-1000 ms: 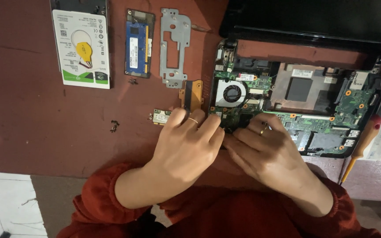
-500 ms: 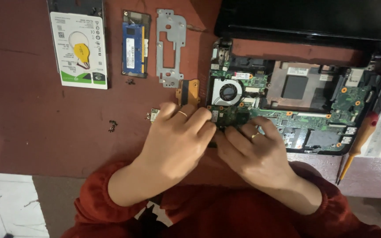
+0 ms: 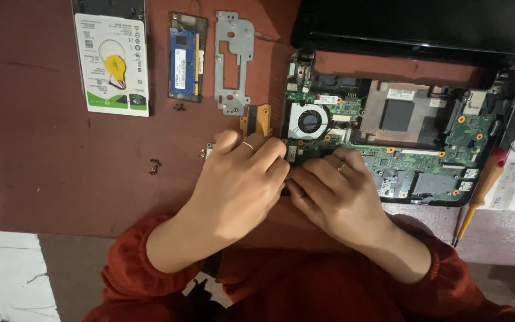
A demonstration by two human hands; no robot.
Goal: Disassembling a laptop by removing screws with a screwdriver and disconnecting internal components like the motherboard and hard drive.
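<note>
Working at the near left corner of an opened laptop, a person in a red sweatshirt is pressing both hands together over the exposed green circuit board. Seen from the head camera, the left hand, a ring on one finger, is curling knuckles-up over the board's near left edge, fingers bent and closed down; what sits under them is hidden, so whether it is gripping anything cannot be told. The right hand, also ringed, is lying just beside it, fingers bent with the tips pressing on the board's near edge, holding nothing that shows. Both hands are meeting where the board reaches the casing, likely to steady or work loose a small part there.

Parts are lying in a row on the far left, apparently set aside in order and out of the way: a hard drive label-up, a blue memory module, a grey metal bracket. An orange ribbon connector is resting just beyond the left hand. Small dark screws are sitting apart on the left. An orange-handled screwdriver is lying at the right, within reach.

All is resting on a worn reddish-brown table; pale floor tile is showing at the near left.
</note>
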